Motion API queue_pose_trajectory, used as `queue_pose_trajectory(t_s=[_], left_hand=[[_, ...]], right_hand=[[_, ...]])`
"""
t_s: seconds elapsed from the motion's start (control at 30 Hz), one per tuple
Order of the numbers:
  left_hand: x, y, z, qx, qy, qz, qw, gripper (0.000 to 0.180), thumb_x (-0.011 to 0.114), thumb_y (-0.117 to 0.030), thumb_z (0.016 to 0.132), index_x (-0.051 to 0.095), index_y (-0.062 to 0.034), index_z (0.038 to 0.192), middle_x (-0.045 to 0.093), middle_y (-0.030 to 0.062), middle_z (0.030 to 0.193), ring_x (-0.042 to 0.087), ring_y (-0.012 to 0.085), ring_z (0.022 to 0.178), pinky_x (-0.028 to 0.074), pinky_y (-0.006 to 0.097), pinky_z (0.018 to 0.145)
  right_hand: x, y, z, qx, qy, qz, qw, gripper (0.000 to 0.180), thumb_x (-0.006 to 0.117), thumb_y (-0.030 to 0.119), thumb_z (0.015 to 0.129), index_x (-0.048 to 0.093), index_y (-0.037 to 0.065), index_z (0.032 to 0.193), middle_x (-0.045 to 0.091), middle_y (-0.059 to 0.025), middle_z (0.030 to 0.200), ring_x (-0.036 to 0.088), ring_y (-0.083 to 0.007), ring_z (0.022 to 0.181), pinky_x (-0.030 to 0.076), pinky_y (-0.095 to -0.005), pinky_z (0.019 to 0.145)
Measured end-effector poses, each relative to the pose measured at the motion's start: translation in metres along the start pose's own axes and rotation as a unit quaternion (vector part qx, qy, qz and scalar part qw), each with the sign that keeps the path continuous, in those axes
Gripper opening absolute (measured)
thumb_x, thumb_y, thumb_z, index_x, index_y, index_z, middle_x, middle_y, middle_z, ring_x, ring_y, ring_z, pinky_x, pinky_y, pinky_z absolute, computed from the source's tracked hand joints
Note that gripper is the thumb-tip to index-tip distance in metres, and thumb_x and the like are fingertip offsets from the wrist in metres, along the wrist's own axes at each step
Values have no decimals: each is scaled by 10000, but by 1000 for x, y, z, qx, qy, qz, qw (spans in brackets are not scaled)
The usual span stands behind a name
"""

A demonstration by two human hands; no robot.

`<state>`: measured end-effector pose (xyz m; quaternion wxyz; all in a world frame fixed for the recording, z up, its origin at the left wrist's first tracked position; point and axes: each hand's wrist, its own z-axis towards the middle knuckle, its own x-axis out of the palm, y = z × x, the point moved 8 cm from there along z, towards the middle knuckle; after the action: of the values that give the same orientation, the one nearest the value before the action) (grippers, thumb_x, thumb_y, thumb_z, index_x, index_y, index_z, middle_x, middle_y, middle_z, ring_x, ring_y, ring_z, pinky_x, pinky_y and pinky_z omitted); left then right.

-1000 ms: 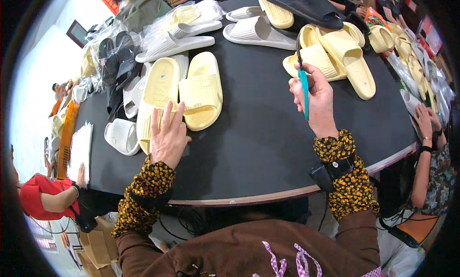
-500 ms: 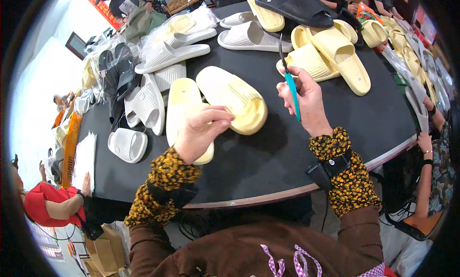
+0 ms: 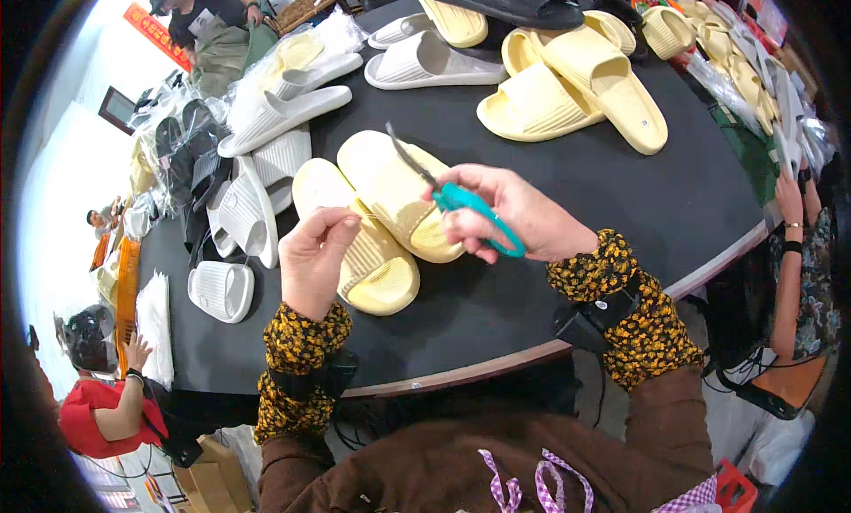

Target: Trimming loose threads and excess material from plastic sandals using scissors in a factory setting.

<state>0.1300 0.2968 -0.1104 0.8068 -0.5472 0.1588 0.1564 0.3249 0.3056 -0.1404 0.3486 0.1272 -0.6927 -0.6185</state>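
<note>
A pair of yellow ribbed slippers, the left slipper [image 3: 381, 269] and the right slipper [image 3: 377, 163], lies side by side on the table in front of me. My left hand [image 3: 319, 251] is over the edge of the left slipper, thumb and forefinger pinching a thin pale strand [image 3: 365, 215]. My right hand [image 3: 514, 213] is closed round the teal handles of a pair of scissors [image 3: 474, 207]. Their dark blades point up and left above the right slipper. Whether the blades are apart cannot be made out.
Grey slippers [image 3: 248, 211] and bagged dark ones [image 3: 182, 149] lie at left on the black table [image 3: 550, 309]. Yellow slippers [image 3: 567, 87] and a black slipper [image 3: 510, 0] are piled at the back. People work around the table; one at left wears red [image 3: 106, 415].
My right hand has brought the scissors left and down over the yellow pair. The left hand has moved slightly left, off the slippers' straps. The view has shifted a little.
</note>
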Motion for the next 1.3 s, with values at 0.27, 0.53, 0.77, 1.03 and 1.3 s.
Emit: queue_pose_trajectory(t_s=[0.27, 0.53, 0.77, 1.03, 1.3], left_hand=[[-1, 12, -4, -83, -25, -96, 992, 142, 574, -106, 902, 625, 24, 878, 639, 42, 776, 521, 74, 676, 411, 208, 640], [-3, 15, -5, -92, -23, -113, 989, 136, 572, -102, 899, 624, 17, 860, 639, 44, 771, 528, 82, 671, 413, 219, 641], [-2, 14, -6, -88, -19, -122, 988, 132, 572, -99, 898, 621, 17, 860, 631, 44, 756, 528, 85, 676, 412, 222, 644], [-1, 11, -8, -83, 7, -104, 991, 136, 565, -102, 902, 612, 22, 869, 622, 41, 741, 542, 90, 684, 424, 223, 660], [-9, -10, -35, -86, 55, -48, 994, 73, 559, -21, 883, 601, 33, 860, 621, 48, 724, 587, 90, 691, 469, 219, 662]], right_hand=[[33, -24, -8, 93, 152, 17, 984, 417, 560, 127, 852, 417, -8, 1219, 565, -100, 922, 577, -135, 729, 510, -246, 623], [44, -47, -17, 182, 200, 85, 959, 344, 559, 211, 896, 452, -2, 1145, 604, -108, 875, 617, -151, 746, 558, -298, 573], [33, -49, -9, 172, 125, 97, 972, 324, 564, 253, 879, 487, -5, 1059, 606, -111, 842, 624, -153, 685, 556, -298, 529], [28, -44, -6, 154, 94, 55, 982, 230, 567, 249, 864, 544, 20, 857, 577, -54, 690, 542, -98, 490, 453, -228, 385], [17, -35, -2, 139, 74, 44, 987, 294, 530, 214, 874, 513, -9, 1063, 535, -19, 663, 464, -58, 455, 385, -205, 376]])
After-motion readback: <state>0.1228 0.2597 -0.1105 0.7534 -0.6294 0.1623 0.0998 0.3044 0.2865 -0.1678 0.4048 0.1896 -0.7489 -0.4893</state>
